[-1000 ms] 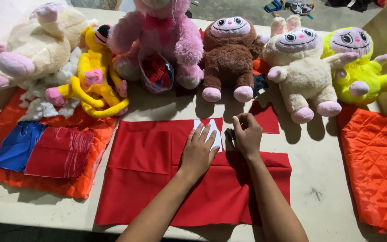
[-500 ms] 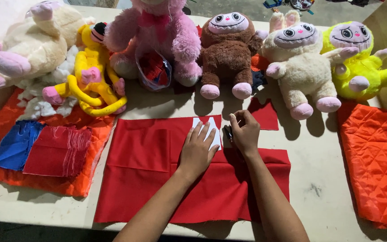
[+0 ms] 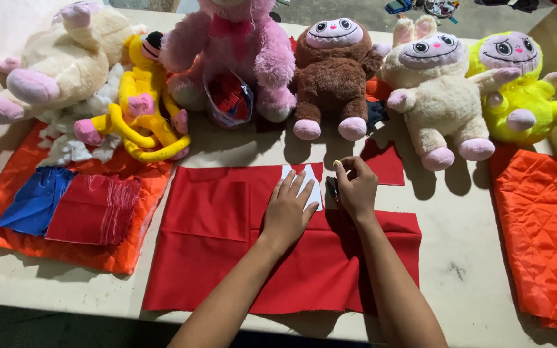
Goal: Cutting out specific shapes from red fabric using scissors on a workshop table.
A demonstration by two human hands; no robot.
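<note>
Head view, landmark: the red cloth (image 3: 227, 245) lies flat on the table (image 3: 465, 258), and every place below is told from it.
Left hand: the left hand (image 3: 289, 209) lies flat with fingers spread wide, pressing a white paper template (image 3: 309, 183) onto the cloth's top edge.
Right hand: the right hand (image 3: 356, 187) sits just right of the template, fingers pinched narrow around something small and pale at the fingertips; I cannot tell what it is.
Dark tool: a dark object (image 3: 332, 188) shows between the 2 hands at the template's right edge, too hidden to name.
Step in hand: by my judgement, marking or tracing around the template on the cloth.
Next move calls for: steady downward pressure from the left hand so the template does not slide, and a close, controlled path of the right hand along its edge.
Behind the cloth: 6 plush toys in a row, among them a pink plush (image 3: 227, 51) and a brown plush (image 3: 333, 71).
Left of the cloth: a stack of red pieces (image 3: 95, 209) and a blue piece (image 3: 33, 200) on an orange quilted sheet (image 3: 14, 232).
Change from 1 second ago: both hands stay at the same spot on the cloth; the right hand's fingers are drawn tighter.
</note>
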